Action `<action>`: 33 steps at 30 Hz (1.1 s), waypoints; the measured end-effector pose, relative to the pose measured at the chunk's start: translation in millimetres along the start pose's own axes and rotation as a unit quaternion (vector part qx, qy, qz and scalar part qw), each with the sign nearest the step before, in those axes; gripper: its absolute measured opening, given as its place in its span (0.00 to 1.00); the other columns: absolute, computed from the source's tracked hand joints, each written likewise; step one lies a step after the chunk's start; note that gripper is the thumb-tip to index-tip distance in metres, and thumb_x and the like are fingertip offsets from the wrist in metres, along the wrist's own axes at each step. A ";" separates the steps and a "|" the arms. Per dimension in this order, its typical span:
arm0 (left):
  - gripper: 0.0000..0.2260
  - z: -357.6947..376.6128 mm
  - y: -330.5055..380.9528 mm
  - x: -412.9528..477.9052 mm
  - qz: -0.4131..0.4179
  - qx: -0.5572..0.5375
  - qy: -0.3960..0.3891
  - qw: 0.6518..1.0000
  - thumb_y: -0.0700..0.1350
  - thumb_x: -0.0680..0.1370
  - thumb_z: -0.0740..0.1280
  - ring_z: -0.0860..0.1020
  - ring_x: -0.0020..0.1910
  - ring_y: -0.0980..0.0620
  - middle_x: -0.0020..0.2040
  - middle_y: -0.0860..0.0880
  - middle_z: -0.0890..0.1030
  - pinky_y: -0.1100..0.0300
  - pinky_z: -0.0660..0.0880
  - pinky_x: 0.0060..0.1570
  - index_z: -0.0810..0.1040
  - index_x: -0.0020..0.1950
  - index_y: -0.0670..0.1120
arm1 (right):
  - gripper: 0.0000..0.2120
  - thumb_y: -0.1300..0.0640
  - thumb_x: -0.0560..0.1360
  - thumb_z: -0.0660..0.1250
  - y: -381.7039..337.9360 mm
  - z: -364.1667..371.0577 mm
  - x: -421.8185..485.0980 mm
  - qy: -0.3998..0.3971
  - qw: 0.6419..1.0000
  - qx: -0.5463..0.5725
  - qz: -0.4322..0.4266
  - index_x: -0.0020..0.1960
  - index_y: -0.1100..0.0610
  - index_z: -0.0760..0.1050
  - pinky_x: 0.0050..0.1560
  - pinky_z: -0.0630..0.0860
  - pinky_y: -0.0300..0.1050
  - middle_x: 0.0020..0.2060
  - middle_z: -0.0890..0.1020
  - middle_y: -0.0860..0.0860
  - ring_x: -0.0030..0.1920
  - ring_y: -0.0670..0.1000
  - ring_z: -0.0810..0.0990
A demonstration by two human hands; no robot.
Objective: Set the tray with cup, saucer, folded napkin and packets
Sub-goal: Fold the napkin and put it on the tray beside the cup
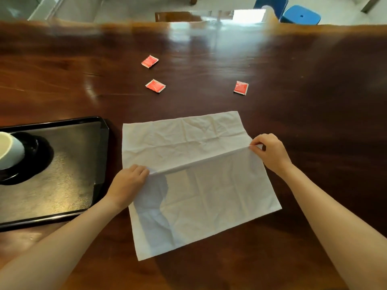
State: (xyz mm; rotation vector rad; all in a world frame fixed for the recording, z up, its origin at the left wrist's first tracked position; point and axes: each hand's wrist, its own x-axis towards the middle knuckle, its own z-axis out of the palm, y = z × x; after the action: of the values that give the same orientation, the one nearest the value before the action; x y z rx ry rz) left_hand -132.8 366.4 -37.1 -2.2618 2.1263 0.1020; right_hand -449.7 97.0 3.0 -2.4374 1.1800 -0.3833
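White and creased, a large rectangular paper napkin [201, 178] lies spread on the dark glossy wooden table [314, 80], just right of the tray. A raised fold runs across its middle, from lower left to upper right. The left hand [127, 183] pinches the left end of that fold, fingers closed on the paper, and the right hand [269, 150] pinches the right end between thumb and fingertips. The part of the napkin beyond the fold lies flat on the table; the nearer part slopes down toward the person, and its near left corner lies in shadow.

The black rectangular tray with a raised rim [102, 130] sits at the left, close to the napkin but not touching it. On it, near the left edge of the view, a black round saucer [41, 155] carries a white cup [10, 151], which is partly cut off by the frame.

Three small red square packets with white edges lie on the bare table beyond the napkin: one farthest away [150, 61], one nearer and just below it [155, 86], and one well apart to the right [241, 88]. A blue plastic stool [300, 15] stands on the floor beyond the table's far edge.
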 end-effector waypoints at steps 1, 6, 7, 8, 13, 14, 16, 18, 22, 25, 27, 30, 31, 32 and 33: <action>0.10 -2.8 -0.8 -0.1 -0.018 -0.004 -0.007 1.000 0.35 0.64 0.76 0.80 0.33 0.43 0.37 0.42 0.82 0.56 0.77 0.27 0.80 0.42 0.39 | 0.04 0.61 0.73 0.68 -3.2 -7.6 2.0 0.009 1.000 0.011 0.001 0.45 0.61 0.79 0.43 0.75 0.47 0.41 0.82 0.55 0.43 0.51 0.75; 0.03 -31.1 -12.6 11.1 -0.119 -0.090 0.031 0.988 0.36 0.74 0.67 0.80 0.35 0.41 0.37 0.43 0.82 0.51 0.77 0.31 0.79 0.41 0.41 | 0.04 0.60 0.73 0.69 -17.3 -52.5 19.9 0.041 0.999 -0.012 -0.023 0.45 0.61 0.80 0.42 0.76 0.47 0.41 0.82 0.55 0.43 0.52 0.75; 0.03 -40.3 -17.1 14.6 -0.118 -0.102 0.060 0.986 0.36 0.74 0.67 0.80 0.37 0.41 0.38 0.43 0.82 0.52 0.77 0.31 0.79 0.42 0.41 | 0.04 0.59 0.73 0.68 -18.7 -61.1 24.3 0.048 0.998 -0.023 -0.026 0.45 0.60 0.79 0.42 0.75 0.47 0.41 0.82 0.55 0.43 0.52 0.75; 0.03 -50.9 -22.1 19.2 -0.114 -0.114 0.084 0.983 0.37 0.74 0.67 0.80 0.38 0.41 0.39 0.43 0.82 0.52 0.76 0.32 0.80 0.44 0.41 | 0.04 0.59 0.74 0.68 -19.4 -69.6 28.6 0.056 0.998 -0.029 -0.027 0.45 0.60 0.79 0.42 0.75 0.47 0.41 0.82 0.55 0.43 0.52 0.75; 0.00 -113.0 -47.9 51.4 -0.134 -0.267 0.103 0.949 0.40 0.72 0.71 0.78 0.36 0.54 0.39 0.49 0.82 0.58 0.73 0.38 0.81 0.42 0.45 | 0.03 0.58 0.72 0.70 -19.8 -108.8 49.8 0.114 0.993 0.037 0.020 0.44 0.58 0.79 0.35 0.67 0.31 0.35 0.78 0.46 0.33 0.42 0.73; 0.01 -124.1 -51.7 57.0 -0.145 -0.298 0.096 0.939 0.42 0.72 0.72 0.77 0.33 0.59 0.38 0.51 0.82 0.62 0.72 0.37 0.82 0.41 0.46 | 0.03 0.58 0.72 0.70 -19.5 -116.1 53.3 0.120 0.991 0.049 0.028 0.44 0.57 0.79 0.34 0.66 0.29 0.34 0.76 0.43 0.33 0.42 0.72; 0.01 -141.8 -58.1 65.7 -0.147 -0.321 0.091 0.931 0.43 0.72 0.72 0.77 0.31 0.61 0.37 0.52 0.82 0.68 0.72 0.33 0.82 0.41 0.48 | 0.03 0.57 0.72 0.70 -18.2 -130.0 58.9 0.116 0.991 0.054 0.028 0.44 0.56 0.79 0.33 0.68 0.31 0.32 0.75 0.40 0.31 0.43 0.73; 0.01 -156.5 -63.4 73.9 -0.130 -0.288 0.099 0.944 0.43 0.73 0.71 0.78 0.34 0.59 0.39 0.50 0.83 0.66 0.73 0.35 0.82 0.43 0.48 | 0.03 0.56 0.72 0.70 -17.9 -141.2 63.5 0.109 0.993 0.029 0.020 0.43 0.55 0.79 0.30 0.68 0.34 0.29 0.75 0.40 0.27 0.45 0.75; 0.05 -181.6 -69.7 96.6 -0.101 -0.163 0.155 0.969 0.43 0.75 0.69 0.80 0.39 0.44 0.43 0.43 0.84 0.55 0.74 0.37 0.81 0.46 0.42 | 0.04 0.56 0.73 0.68 -19.8 -150.0 71.3 0.130 0.991 0.024 0.017 0.42 0.56 0.76 0.31 0.73 0.31 0.29 0.80 0.52 0.25 0.49 0.79; 0.07 -199.4 -71.0 107.1 -0.075 -0.052 0.228 0.969 0.44 0.77 0.65 0.81 0.37 0.38 0.41 0.41 0.84 0.55 0.71 0.33 0.80 0.47 0.42 | 0.05 0.58 0.73 0.69 -22.0 -149.4 70.5 0.177 0.978 0.105 0.017 0.43 0.60 0.76 0.38 0.80 0.37 0.36 0.82 0.55 0.34 0.47 0.82; 0.06 -208.3 -70.5 108.1 -0.049 -0.017 0.277 0.959 0.42 0.77 0.65 0.80 0.33 0.37 0.39 0.39 0.83 0.55 0.72 0.30 0.79 0.47 0.40 | 0.06 0.57 0.72 0.70 -21.8 -147.2 65.5 0.213 0.969 0.121 0.021 0.44 0.60 0.78 0.45 0.80 0.43 0.40 0.83 0.54 0.39 0.46 0.82; 0.04 -205.7 -63.1 100.0 -0.024 -0.026 0.315 0.948 0.36 0.75 0.67 0.80 0.32 0.37 0.39 0.37 0.83 0.52 0.75 0.28 0.79 0.48 0.37 | 0.06 0.57 0.72 0.70 -15.7 -134.3 46.7 0.252 0.955 0.150 0.038 0.44 0.59 0.79 0.48 0.76 0.35 0.44 0.83 0.50 0.42 0.38 0.80; 0.04 -197.5 -59.5 93.1 -0.018 -0.033 0.316 0.948 0.34 0.74 0.68 0.81 0.31 0.38 0.39 0.38 0.83 0.52 0.75 0.28 0.79 0.47 0.37 | 0.05 0.57 0.72 0.70 -12.0 -125.9 36.4 0.263 0.951 0.159 0.045 0.44 0.59 0.79 0.48 0.74 0.31 0.45 0.82 0.49 0.42 0.34 0.79; 0.05 -185.1 -54.5 83.6 -0.014 -0.039 0.311 0.949 0.32 0.73 0.68 0.81 0.30 0.39 0.38 0.38 0.83 0.52 0.76 0.27 0.79 0.47 0.37 | 0.04 0.58 0.72 0.70 -7.5 -115.1 24.3 0.269 0.947 0.167 0.052 0.44 0.59 0.79 0.48 0.73 0.29 0.45 0.82 0.49 0.43 0.32 0.78; 0.06 -169.6 -48.1 72.0 -0.009 -0.046 0.301 0.952 0.31 0.72 0.67 0.81 0.30 0.40 0.38 0.39 0.83 0.52 0.76 0.27 0.80 0.47 0.38 | 0.03 0.59 0.72 0.70 -2.1 -102.1 10.6 0.271 0.945 0.172 0.060 0.43 0.58 0.78 0.49 0.73 0.28 0.46 0.82 0.49 0.44 0.32 0.79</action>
State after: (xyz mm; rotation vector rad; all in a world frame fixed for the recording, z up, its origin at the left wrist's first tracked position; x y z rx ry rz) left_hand -76.5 285.7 125.9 -2.6147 2.3917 -0.5764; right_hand -483.7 65.7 94.6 -1.9974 1.3255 -1.1703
